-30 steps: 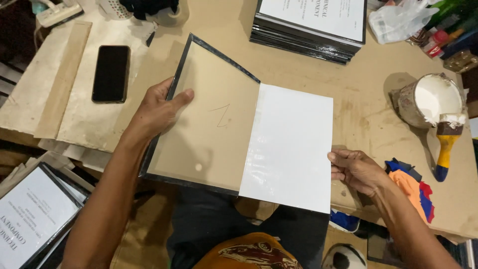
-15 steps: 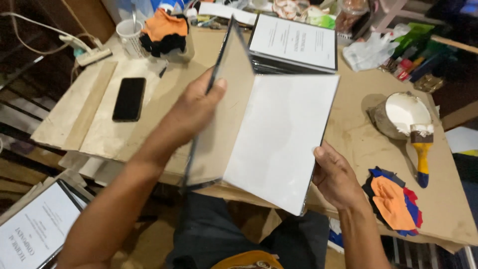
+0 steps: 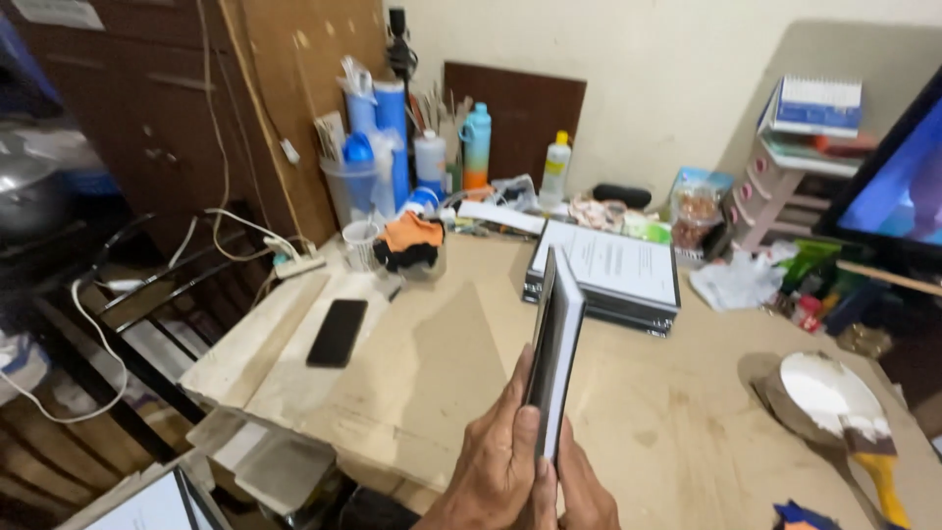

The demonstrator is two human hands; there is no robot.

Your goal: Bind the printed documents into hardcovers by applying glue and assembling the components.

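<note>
Both the left hand [image 3: 500, 461] and the right hand [image 3: 584, 491] press a closed book [image 3: 554, 348] upright between them above the table [image 3: 442, 373].

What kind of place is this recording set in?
Likely a small home bookbinding workbench: stacked bound books, a bowl of white paste with a brush, and a hardcover book pressed between both hands.

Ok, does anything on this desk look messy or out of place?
Mostly clutter. A paintbrush lies across a bowl of white paste at the desk's right edge, bristles caked white. The hands press a closed book upright on its edge; it looks undamaged.
</note>
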